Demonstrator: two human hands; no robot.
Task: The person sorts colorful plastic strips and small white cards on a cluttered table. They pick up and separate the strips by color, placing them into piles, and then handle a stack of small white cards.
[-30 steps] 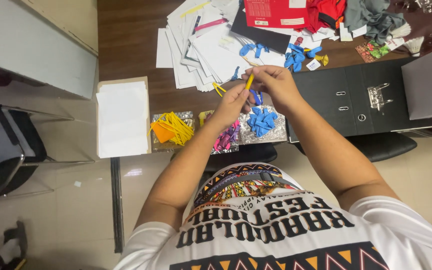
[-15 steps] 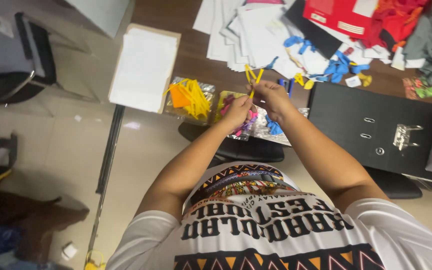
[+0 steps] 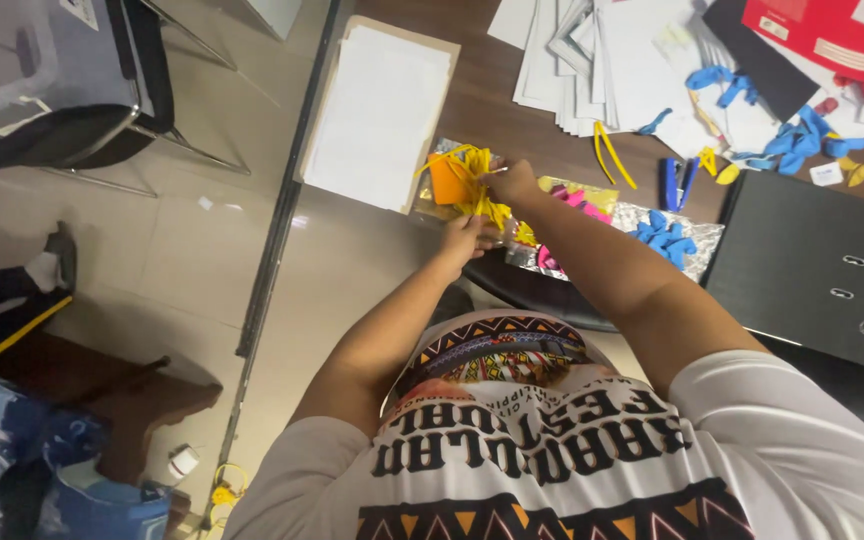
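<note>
Three foil trays line the table's near edge: one with yellow and orange balloons, one with pink ones, one with blue ones. My right hand is over the yellow tray, fingers pinched on a thin yellow balloon. My left hand is just below it at the tray's near edge, touching the yellow pile; I cannot tell whether it grips anything.
A stack of white paper lies left of the trays. Loose sheets, scattered blue balloons, a red box and an open black binder fill the right. A chair stands on the floor at left.
Both hands moved left from the pink tray to the yellow tray, carrying the yellow balloon. The view swung left and down, showing more floor.
</note>
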